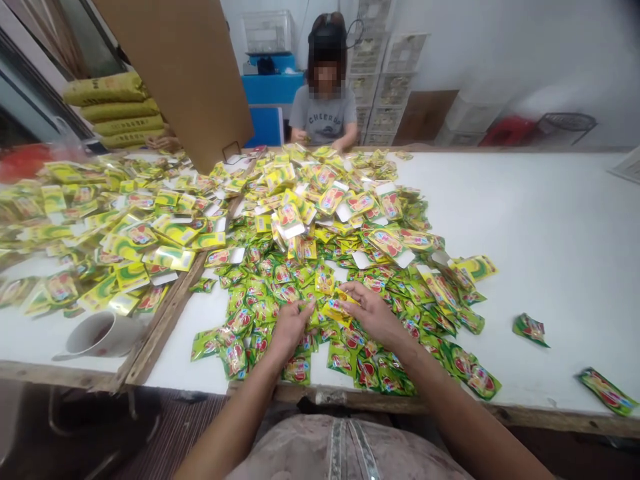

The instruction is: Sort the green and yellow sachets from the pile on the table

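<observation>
Over the pile of small green packets (pixel 270 310), my right hand (pixel 375 317) grips a small yellow carton (pixel 336 311) between thumb and fingers. To its left, my left hand (pixel 291 328) is closed in a pinch just above the packets; whatever its fingertips hold blends into the green pile. The packets are shiny, with red fruit pictures on them. Behind my hands, flattish yellow cartons (pixel 287 217) lie heaped on the packets, several with white flaps sticking out.
A wooden strip (pixel 173 313) divides the white table (pixel 505 207). More yellow cartons (pixel 130 237) and a mug (pixel 103 335) lie left of it. Two loose packets (pixel 531 330) are at the right. Across the table sits a person (pixel 325 110), beside an upright brown board (pixel 185 73).
</observation>
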`<action>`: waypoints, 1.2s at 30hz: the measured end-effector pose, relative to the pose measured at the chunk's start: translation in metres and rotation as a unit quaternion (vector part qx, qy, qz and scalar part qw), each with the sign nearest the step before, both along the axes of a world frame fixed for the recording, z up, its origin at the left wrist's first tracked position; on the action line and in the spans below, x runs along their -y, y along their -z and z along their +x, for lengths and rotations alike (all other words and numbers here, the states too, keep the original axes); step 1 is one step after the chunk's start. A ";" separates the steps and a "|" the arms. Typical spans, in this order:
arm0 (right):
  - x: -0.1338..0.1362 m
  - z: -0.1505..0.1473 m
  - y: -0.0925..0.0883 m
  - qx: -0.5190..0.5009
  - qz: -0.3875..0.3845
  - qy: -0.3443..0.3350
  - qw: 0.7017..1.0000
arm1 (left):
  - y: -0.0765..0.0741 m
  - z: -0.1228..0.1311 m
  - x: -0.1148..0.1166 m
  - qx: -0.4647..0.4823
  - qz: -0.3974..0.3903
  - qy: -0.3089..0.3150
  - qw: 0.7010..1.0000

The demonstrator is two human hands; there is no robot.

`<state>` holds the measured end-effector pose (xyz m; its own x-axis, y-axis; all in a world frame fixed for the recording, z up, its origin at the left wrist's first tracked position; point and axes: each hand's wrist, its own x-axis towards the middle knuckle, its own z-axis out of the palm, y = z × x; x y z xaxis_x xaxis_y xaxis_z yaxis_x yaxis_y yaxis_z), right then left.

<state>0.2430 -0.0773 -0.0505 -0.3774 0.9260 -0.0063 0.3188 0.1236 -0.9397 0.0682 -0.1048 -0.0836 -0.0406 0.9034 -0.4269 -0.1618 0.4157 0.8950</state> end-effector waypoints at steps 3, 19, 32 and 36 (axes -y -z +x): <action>0.009 -0.010 -0.007 0.016 0.013 -0.036 0.999 | -0.005 0.006 0.002 0.000 0.015 0.028 0.999; 0.025 -0.019 0.011 0.010 -0.052 0.035 0.998 | -0.006 0.014 0.005 0.031 0.077 0.071 0.994; 0.025 -0.007 0.015 0.087 0.107 0.111 0.984 | -0.078 -0.020 -0.082 -0.521 0.127 -0.100 0.838; 0.026 -0.003 0.014 0.065 0.115 0.110 0.985 | -0.065 -0.031 -0.102 -0.517 0.110 -0.050 0.848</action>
